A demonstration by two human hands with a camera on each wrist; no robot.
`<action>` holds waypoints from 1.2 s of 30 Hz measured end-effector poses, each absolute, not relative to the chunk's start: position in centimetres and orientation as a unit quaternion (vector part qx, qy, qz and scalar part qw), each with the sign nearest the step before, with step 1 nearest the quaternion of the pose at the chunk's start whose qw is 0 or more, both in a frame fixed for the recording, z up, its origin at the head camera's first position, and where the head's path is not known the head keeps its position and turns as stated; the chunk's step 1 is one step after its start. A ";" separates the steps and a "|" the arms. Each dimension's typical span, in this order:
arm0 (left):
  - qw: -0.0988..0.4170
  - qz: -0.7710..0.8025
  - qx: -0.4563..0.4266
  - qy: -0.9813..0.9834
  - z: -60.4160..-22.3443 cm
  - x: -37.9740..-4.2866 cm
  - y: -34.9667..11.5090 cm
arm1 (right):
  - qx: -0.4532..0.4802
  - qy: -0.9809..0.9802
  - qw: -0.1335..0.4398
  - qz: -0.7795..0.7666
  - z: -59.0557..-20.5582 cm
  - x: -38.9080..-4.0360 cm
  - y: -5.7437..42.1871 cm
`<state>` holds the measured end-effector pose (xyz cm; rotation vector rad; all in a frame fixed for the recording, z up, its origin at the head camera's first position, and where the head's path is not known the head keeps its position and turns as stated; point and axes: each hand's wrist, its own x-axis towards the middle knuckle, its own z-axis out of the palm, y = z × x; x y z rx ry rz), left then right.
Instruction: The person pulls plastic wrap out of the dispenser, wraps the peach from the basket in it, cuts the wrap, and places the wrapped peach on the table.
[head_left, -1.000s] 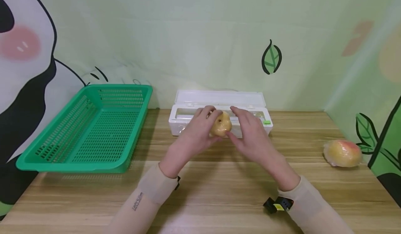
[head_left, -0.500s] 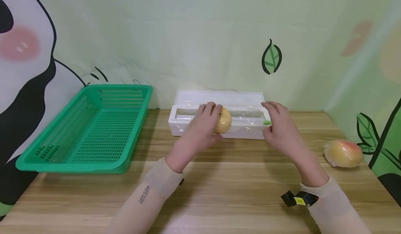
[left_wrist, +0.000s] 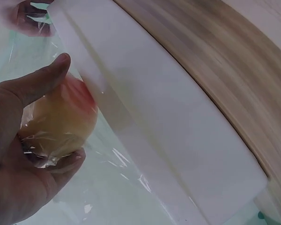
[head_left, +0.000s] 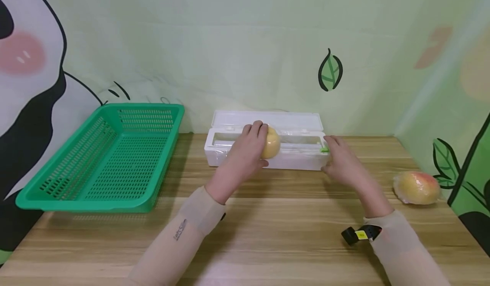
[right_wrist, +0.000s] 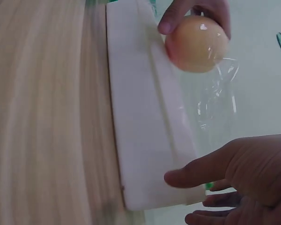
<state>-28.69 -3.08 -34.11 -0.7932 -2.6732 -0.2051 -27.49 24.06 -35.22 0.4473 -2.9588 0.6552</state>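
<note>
My left hand [head_left: 246, 148] grips a round yellow fruit [head_left: 271, 143] over the middle of a white cling film box [head_left: 294, 162]. A red blush shows on the fruit [left_wrist: 61, 117] in the left wrist view, with clear film around it. Stretched cling film [right_wrist: 215, 101] runs along the box beside the fruit. My right hand [head_left: 344, 162] holds the box's right end, thumb on the front face and fingers round the corner by the green slider [head_left: 324, 149]. The right fingertips partly hide the slider in the right wrist view.
A green perforated basket [head_left: 147, 205] stands on the left of the wooden table [head_left: 283, 235]. Another yellow-red fruit [head_left: 417, 187], wrapped in film, lies near the right edge. The box's lid [head_left: 268, 119] is raised against the printed backdrop [head_left: 249, 56].
My right hand has left the fruit and moved right to the end of the box. My left hand keeps the fruit, now turned and slightly farther up.
</note>
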 end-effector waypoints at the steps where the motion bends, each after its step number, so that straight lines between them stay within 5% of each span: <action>1: 0.173 -0.073 -0.278 -0.942 -34.1 -28.7 -3.0 | 0.144 -0.964 0.039 0.219 -35.5 -27.7 24.1; 36: 0.157 -0.106 -0.275 -0.943 -33.6 -29.4 -3.1 | 0.093 -0.975 0.120 0.160 -37.6 -29.3 21.8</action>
